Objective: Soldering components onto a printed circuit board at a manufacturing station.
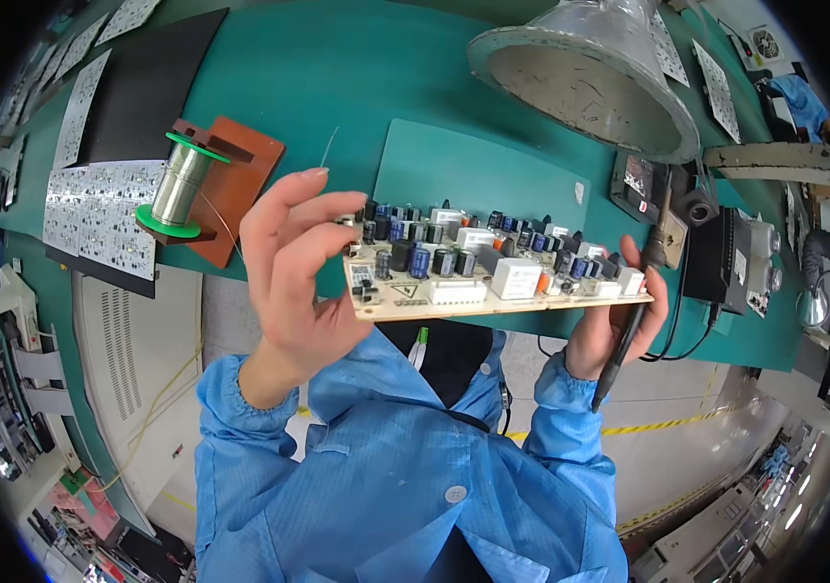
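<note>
A populated circuit board, crowded with dark cylindrical capacitors and white block components, is held up in front of my chest, component side showing. My left hand grips its left end, thumb at the lower edge and fingers curled at the upper corner. From a spool of solder wire the thin strand runs to my left hand, and a wire end rises above its fingers. My right hand supports the board's right end. A dark soldering iron lies slanted across that same hand, held by its fingers.
The spool sits on a reddish-brown stand beside panels of circuit boards. A metal fume hood hangs at the upper right over the green bench mat. Right of it stand a black soldering station and its cable.
</note>
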Tool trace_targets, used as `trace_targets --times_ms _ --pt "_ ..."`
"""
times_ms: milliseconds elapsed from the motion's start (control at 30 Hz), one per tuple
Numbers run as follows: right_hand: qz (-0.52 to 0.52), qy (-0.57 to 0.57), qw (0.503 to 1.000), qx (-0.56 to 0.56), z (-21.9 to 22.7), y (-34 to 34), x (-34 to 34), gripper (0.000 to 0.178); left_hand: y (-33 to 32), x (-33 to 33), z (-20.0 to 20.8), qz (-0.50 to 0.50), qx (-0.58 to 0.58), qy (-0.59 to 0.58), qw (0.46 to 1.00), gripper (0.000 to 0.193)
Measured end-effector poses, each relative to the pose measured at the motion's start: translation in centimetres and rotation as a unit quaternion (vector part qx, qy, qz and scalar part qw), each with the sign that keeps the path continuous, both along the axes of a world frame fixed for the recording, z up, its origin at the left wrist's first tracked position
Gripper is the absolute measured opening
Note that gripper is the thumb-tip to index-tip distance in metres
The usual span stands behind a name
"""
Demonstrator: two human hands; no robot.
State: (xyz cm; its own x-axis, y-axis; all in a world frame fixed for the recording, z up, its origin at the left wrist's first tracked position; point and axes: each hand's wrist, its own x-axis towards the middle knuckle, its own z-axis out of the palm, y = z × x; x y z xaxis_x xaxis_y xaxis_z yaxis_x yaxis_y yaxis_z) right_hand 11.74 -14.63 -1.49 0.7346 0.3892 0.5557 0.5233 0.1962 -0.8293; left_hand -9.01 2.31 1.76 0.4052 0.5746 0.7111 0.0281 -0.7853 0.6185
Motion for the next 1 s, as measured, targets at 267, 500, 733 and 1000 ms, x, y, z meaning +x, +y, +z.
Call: trace_targets --times_ms 267,500,733,1000 --pt "-0.002 0.074 0.997 0.020 -0.9 -0.9 0.0 0.047 -0.6 0.7 0.4 -0.017 0.082 -0.023 0.996 0.040" --pt "0.041 0.118 0.990 0.059 -0.1 -1.9 -0.4 0.055 -1.3 0.3 1.1 -0.024 0.084 0.000 0.996 0.042" --pt "0.011 -0.071 0.997 0.014 1.1 -3.1 -0.6 0.054 -2.0 -0.8 2.2 -0.051 0.081 0.082 0.992 0.038" --pt "0.008 -0.209 0.970 -0.123 2.6 -3.4 0.4 0.043 -1.8 -0.8 1.7 -0.055 0.106 0.087 0.989 0.030"
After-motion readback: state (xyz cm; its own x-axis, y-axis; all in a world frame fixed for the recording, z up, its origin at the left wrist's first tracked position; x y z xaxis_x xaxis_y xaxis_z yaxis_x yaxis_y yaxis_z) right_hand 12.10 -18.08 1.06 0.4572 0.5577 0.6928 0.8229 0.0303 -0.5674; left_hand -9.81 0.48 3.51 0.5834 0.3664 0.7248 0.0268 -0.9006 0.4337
